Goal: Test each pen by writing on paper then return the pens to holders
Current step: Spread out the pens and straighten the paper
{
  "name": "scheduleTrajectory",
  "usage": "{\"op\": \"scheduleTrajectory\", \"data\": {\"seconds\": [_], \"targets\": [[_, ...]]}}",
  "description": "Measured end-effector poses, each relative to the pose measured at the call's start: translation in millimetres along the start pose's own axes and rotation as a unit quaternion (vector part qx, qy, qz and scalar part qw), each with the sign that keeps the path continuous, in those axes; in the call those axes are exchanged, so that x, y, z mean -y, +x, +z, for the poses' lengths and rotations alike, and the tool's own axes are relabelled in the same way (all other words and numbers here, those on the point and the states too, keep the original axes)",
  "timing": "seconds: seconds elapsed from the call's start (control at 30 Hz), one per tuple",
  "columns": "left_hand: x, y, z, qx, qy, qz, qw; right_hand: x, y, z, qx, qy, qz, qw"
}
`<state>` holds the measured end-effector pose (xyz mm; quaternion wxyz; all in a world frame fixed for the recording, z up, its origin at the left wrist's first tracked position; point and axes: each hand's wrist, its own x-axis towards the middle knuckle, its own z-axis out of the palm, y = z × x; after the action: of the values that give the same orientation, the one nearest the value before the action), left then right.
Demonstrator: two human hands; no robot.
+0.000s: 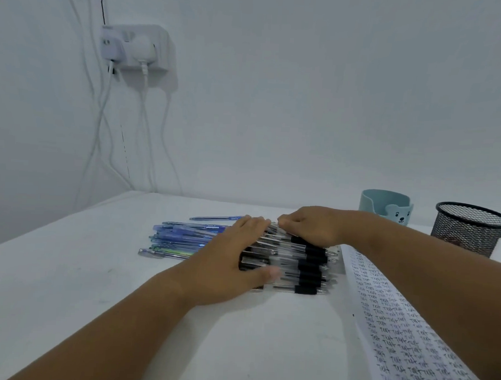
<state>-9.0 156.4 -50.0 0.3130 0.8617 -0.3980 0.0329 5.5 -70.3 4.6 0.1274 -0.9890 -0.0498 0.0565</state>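
Both hands rest on a pile of clear black-grip pens (pixel 303 262) lying side by side on the white worktop (pixel 94 268). The left hand (pixel 234 261) lies flat over the pile's left end, fingers straight and together, thumb stretched along the near side. The right hand (pixel 311 225) sits at the pile's far edge with fingers curled down onto the pens; whether it actually grips any I cannot tell. Just left of the left hand lies a cluster of blue pens (pixel 180 238). Under the right forearm runs a paper sheet (pixel 403 343) covered in handwriting. Beyond the right wrist stand a pale blue bear holder (pixel 386 207) and, further right, a black mesh holder (pixel 470 227).
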Motion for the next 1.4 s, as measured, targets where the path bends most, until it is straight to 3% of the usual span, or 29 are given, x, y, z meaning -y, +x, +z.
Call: {"op": "scheduleTrajectory", "data": {"seconds": [0.13,0.3,0.43,0.53,0.67,0.77,1.0,1.17,1.4], "targets": [[14,-3,-24,-0.066,0.003,-0.120,0.991,13,-4,-8,-0.015,0.013,-0.041,0.999],[46,-9,-38,0.022,0.135,-0.242,0.961,43,25,-2,-0.113,0.034,-0.104,0.988],[52,-18,-45,-0.060,0.042,-0.247,0.966,71,55,6,-0.123,0.009,-0.109,0.986],[58,-19,-49,-0.101,0.071,-0.232,0.965,89,74,11,-0.059,-0.048,-0.089,0.993],[65,-9,-49,-0.071,0.092,-0.304,0.946,100,96,19,0.027,-0.101,-0.039,0.994],[67,-5,-46,-0.072,0.108,-0.309,0.942,110,103,27,0.062,-0.126,-0.048,0.989],[76,0,-47,-0.174,0.084,-0.331,0.924,125,98,26,-0.002,-0.140,-0.123,0.983],[78,-2,-43,-0.126,0.123,-0.345,0.922,122,88,29,-0.027,-0.148,-0.142,0.978],[62,-6,-34,-0.209,0.051,-0.319,0.923,108,66,30,-0.034,-0.105,-0.146,0.983]]}}
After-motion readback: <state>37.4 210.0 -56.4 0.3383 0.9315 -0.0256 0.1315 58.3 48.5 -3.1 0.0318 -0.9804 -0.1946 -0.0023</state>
